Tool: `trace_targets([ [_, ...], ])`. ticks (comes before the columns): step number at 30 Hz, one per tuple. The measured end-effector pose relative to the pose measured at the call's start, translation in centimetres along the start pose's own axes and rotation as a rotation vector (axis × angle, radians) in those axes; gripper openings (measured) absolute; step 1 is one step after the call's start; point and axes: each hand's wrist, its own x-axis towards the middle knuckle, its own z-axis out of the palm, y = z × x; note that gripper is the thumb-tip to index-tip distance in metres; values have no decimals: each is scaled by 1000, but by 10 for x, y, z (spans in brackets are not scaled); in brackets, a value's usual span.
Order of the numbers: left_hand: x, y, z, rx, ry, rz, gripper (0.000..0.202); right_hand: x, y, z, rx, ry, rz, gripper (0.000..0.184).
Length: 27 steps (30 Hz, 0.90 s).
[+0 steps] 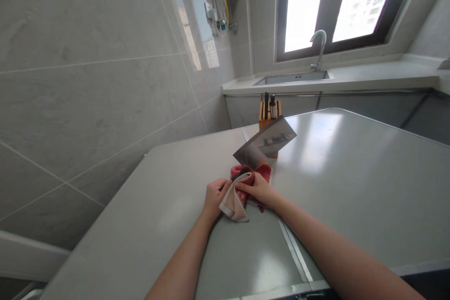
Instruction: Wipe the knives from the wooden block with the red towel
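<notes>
A cleaver (266, 142) with a broad shiny blade is held up above the table, its blade pointing away and to the right. My left hand (214, 197) is closed around its dark handle, which the cloth partly hides. A red and pale pink cloth (235, 204) hangs folded over the handle near the blade's base. My right hand (259, 191) pinches this cloth. More red fabric shows behind the hands, and I cannot tell whether it is the same piece. Behind the blade stands a wooden knife block (263, 111) with dark-handled tools in it, partly hidden.
The pale table (176, 187) has a seam running across it and a raised rim. Beyond it, a counter (372, 69) holds a sink (291, 78) with a curved faucet (320, 49) below a window. A tiled wall (105, 103) borders the left side.
</notes>
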Motion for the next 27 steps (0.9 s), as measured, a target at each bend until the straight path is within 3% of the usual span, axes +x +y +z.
trace_targets([
  [27,0,1,0,-2,-3,5,45,-2,-3,0,0,19,3,33],
])
